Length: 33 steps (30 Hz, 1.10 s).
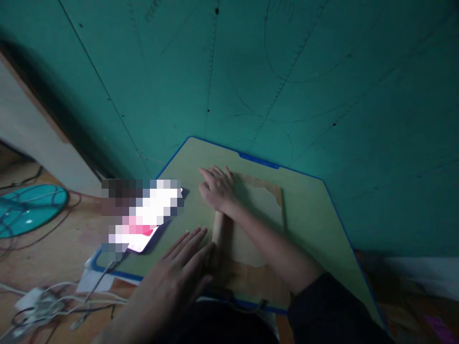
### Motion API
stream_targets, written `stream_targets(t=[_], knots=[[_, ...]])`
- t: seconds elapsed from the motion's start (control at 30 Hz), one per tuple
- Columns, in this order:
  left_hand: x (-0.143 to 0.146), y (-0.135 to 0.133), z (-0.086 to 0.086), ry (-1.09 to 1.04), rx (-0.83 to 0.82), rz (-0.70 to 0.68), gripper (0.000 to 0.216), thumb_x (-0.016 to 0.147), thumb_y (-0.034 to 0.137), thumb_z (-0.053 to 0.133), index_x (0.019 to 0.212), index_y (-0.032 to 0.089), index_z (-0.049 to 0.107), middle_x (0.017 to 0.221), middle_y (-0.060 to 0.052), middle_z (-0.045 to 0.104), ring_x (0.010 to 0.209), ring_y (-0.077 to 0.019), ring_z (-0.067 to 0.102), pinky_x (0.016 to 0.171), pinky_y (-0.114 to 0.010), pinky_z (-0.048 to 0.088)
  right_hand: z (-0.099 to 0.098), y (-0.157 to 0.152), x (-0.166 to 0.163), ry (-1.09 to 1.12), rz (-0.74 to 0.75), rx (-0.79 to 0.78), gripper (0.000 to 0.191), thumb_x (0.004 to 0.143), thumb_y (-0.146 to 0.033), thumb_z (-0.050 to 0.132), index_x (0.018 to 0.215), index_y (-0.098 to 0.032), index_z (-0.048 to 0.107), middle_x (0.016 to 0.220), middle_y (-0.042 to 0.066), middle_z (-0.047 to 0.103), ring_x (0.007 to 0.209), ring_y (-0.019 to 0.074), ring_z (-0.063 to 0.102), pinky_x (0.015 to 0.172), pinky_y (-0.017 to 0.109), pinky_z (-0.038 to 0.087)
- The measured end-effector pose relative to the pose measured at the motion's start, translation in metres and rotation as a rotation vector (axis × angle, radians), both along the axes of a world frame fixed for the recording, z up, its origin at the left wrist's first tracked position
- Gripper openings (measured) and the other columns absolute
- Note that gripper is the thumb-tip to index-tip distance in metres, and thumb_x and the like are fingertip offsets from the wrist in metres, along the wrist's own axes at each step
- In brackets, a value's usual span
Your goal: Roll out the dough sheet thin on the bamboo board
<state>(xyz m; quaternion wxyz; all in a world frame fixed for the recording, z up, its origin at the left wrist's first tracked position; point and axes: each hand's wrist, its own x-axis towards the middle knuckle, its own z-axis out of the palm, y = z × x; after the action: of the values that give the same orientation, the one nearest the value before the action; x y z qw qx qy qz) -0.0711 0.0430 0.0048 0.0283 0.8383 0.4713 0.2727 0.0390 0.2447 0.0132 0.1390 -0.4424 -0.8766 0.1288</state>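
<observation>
A thin pale sheet that looks like rolled dough [263,206] lies on a wooden board [260,283], its edges uneven. Along the left side of the sheet is a pale wooden rod that looks like a rolling pin [216,231]. My right hand [217,189] rests on the rod's far end, palm down with its fingers stretched out. At the near end, my left hand [188,260] lies with fingers extended against the rod, partly covering it. Neither hand wraps round the rod. My right forearm crosses over the sheet and hides part of it.
The board rests on a small blue-edged table [311,210]. A lit phone [139,241], partly blurred out, lies at its left with a cable [98,282]. Tangled white cables [43,306] and a turquoise round object [34,210] are further left. A green wall [229,71] stands behind.
</observation>
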Motion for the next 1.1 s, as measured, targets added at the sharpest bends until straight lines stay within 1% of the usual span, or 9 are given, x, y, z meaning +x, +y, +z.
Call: stream_targets(t=[0.23, 0.33, 0.43, 0.53, 0.63, 0.73, 0.83, 0.93, 1.1], knots=[[0.072, 0.028, 0.019, -0.044, -0.070, -0.285, 0.043, 0.098, 0.023, 0.053, 0.140, 0.013, 0.055, 0.148, -0.015, 0.057, 0.144, -0.0279, 0.046, 0.119, -0.050, 0.040, -0.008, -0.001, 0.103, -0.059, 0.023, -0.032, 0.061, 0.094, -0.021, 0.039, 0.155, -0.015, 0.041, 0.166, 0.012, 0.031, 0.155, 0.0289, 0.021, 0.125, 0.055, 0.016], [0.094, 0.035, 0.012, 0.045, -0.107, -0.280, 0.048, 0.099, 0.029, 0.054, 0.143, 0.012, 0.054, 0.154, -0.017, 0.050, 0.146, -0.0302, 0.042, 0.120, -0.049, 0.039, -0.006, -0.004, 0.124, -0.093, 0.012, -0.030, 0.063, 0.097, -0.021, 0.034, 0.159, -0.011, 0.032, 0.168, 0.015, 0.024, 0.156, 0.0283, 0.020, 0.125, 0.054, 0.017], [0.083, 0.032, -0.004, 0.148, -0.063, -0.183, 0.045, 0.098, 0.023, 0.051, 0.140, 0.008, 0.057, 0.157, -0.019, 0.045, 0.149, -0.0340, 0.036, 0.119, -0.050, 0.039, -0.004, -0.004, 0.102, -0.098, 0.026, -0.025, 0.061, 0.097, -0.024, 0.038, 0.157, -0.015, 0.037, 0.167, 0.013, 0.028, 0.156, 0.0296, 0.020, 0.125, 0.057, 0.016], [0.045, 0.018, -0.012, 0.143, 0.007, -0.066, 0.057, 0.095, 0.013, 0.045, 0.151, 0.011, 0.045, 0.158, -0.016, 0.043, 0.150, -0.0319, 0.035, 0.118, -0.052, 0.040, 0.000, -0.003, 0.054, -0.094, 0.044, -0.019, 0.056, 0.098, -0.028, 0.043, 0.153, -0.016, 0.045, 0.162, 0.011, 0.041, 0.153, 0.0279, 0.028, 0.126, 0.051, 0.017], [0.006, 0.007, -0.008, 0.150, 0.000, 0.009, 0.069, 0.089, 0.008, 0.042, 0.157, 0.018, 0.037, 0.157, -0.012, 0.046, 0.148, -0.0314, 0.039, 0.115, -0.054, 0.045, 0.004, -0.005, 0.008, -0.089, 0.019, -0.001, 0.053, 0.100, -0.029, 0.041, 0.151, -0.016, 0.046, 0.151, 0.011, 0.055, 0.144, 0.0264, 0.042, 0.126, 0.053, 0.015], [-0.006, 0.004, -0.002, 0.149, 0.026, 0.016, 0.065, 0.091, 0.009, 0.040, 0.155, 0.018, 0.040, 0.152, -0.015, 0.053, 0.143, -0.0312, 0.046, 0.108, -0.051, 0.052, 0.007, -0.007, -0.008, -0.119, 0.058, 0.012, 0.054, 0.100, -0.031, 0.042, 0.152, -0.016, 0.044, 0.151, 0.012, 0.054, 0.146, 0.0273, 0.040, 0.126, 0.054, 0.013], [0.016, 0.008, 0.000, 0.136, 0.042, -0.025, 0.051, 0.097, 0.017, 0.043, 0.148, 0.012, 0.049, 0.149, -0.020, 0.054, 0.144, -0.0331, 0.045, 0.109, -0.051, 0.051, 0.008, -0.006, 0.013, -0.180, 0.133, 0.014, 0.062, 0.098, -0.033, 0.048, 0.156, -0.015, 0.038, 0.160, 0.013, 0.043, 0.153, 0.0290, 0.027, 0.127, 0.053, 0.010], [0.056, 0.013, -0.002, 0.119, 0.014, -0.145, 0.041, 0.097, 0.020, 0.051, 0.135, 0.010, 0.060, 0.152, -0.020, 0.051, 0.148, -0.0359, 0.038, 0.116, -0.055, 0.043, 0.009, -0.002, 0.059, -0.238, 0.114, -0.043, 0.065, 0.098, -0.031, 0.046, 0.159, -0.012, 0.033, 0.167, 0.014, 0.029, 0.156, 0.0305, 0.018, 0.126, 0.053, 0.013], [0.113, 0.026, 0.008, 0.034, -0.088, -0.406, 0.037, 0.099, 0.030, 0.055, 0.131, 0.014, 0.062, 0.150, -0.016, 0.054, 0.145, -0.0320, 0.043, 0.123, -0.052, 0.031, 0.013, -0.006, 0.125, -0.236, -0.010, -0.087, 0.061, 0.102, -0.027, 0.027, 0.160, -0.008, 0.028, 0.168, 0.017, 0.022, 0.155, 0.0283, 0.022, 0.125, 0.051, 0.019]])
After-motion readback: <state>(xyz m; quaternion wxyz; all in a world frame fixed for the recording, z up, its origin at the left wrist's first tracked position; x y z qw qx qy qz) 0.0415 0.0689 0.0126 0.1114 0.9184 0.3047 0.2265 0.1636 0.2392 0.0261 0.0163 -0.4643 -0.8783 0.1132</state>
